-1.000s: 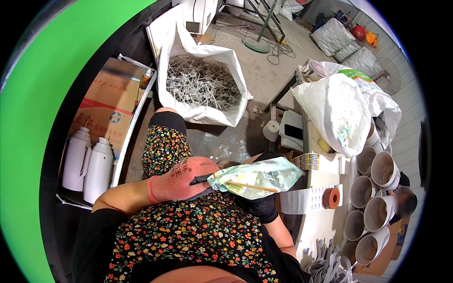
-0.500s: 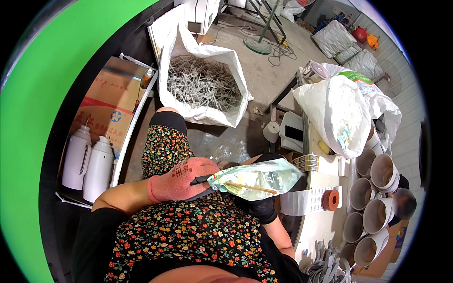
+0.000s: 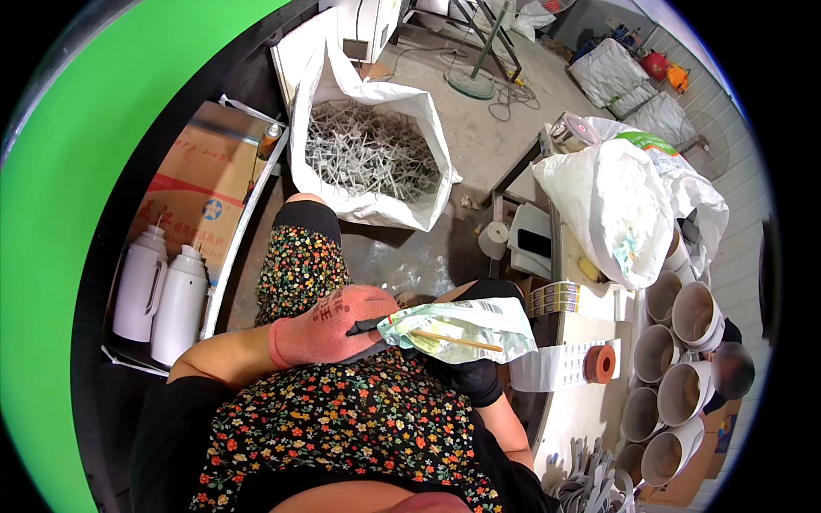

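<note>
A large white woven sack (image 3: 368,184) stands open on the concrete floor ahead of the person's knees, heaped with grey metal pieces. To the right, a tied white plastic bag (image 3: 603,201) sits on the worktop (image 3: 581,410), and along the worktop's right edge about seven grey cardboard tubes (image 3: 663,295) lie with their open mouths up. Two white thermos flasks (image 3: 162,291) stand upright side by side on a shelf at the left, in front of a brown cardboard box (image 3: 201,184).

Over the lap in the floral dress, a crinkled pale-green plastic packet (image 3: 466,325) lies with its long axis running left to right, slightly tilted, its gathered end pointing to the person's left. The left hand (image 3: 329,325), in a pink knit glove, is closed on that gathered end with a black-tipped finger pinching it. The right hand (image 3: 475,376), in a black glove, sits under the packet, supporting it from below; its grip is hidden. One small orange tape roll (image 3: 600,363) lies on the worktop just right of the packet.
</note>
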`<state>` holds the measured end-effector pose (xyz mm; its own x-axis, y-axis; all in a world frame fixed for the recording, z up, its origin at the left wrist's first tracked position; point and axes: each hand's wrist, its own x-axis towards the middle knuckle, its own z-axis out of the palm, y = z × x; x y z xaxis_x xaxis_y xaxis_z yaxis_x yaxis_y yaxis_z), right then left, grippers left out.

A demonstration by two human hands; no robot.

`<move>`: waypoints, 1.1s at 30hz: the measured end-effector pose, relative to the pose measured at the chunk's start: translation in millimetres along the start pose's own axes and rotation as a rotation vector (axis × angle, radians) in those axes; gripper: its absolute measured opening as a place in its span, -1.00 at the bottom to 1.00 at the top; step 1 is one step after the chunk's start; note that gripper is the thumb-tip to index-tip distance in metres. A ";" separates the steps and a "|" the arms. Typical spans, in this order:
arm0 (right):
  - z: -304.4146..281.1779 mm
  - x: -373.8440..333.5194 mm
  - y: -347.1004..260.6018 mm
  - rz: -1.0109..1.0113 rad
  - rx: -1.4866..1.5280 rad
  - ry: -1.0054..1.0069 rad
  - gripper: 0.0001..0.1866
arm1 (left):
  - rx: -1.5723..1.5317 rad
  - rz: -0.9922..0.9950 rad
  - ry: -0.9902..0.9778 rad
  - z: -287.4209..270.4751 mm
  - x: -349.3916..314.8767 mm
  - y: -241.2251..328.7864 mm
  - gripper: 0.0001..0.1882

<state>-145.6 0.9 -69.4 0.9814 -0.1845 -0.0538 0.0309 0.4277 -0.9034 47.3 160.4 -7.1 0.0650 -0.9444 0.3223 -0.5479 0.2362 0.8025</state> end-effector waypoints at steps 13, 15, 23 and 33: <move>2.1 -0.6 -0.3 -0.051 0.050 0.010 -0.49 | -0.011 0.010 0.005 2.5 -2.0 -2.9 -0.75; 4.8 0.0 -6.0 -0.053 -0.034 0.028 -0.46 | 0.001 0.006 -0.003 1.2 -1.7 -3.0 -0.75; 4.4 0.7 -7.5 -0.047 -0.529 0.068 -0.42 | -0.003 0.017 -0.003 2.4 -2.2 -4.4 -0.74; -0.9 -3.3 4.2 -0.119 -0.355 0.100 -0.49 | 0.013 0.039 0.016 3.1 -2.5 -5.7 -0.74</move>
<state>-148.9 2.5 -73.4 0.9509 -0.3076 0.0348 0.0586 0.0684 -0.9959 47.7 160.6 -14.0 0.0566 -0.9308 0.3611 -0.5612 0.2695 0.7826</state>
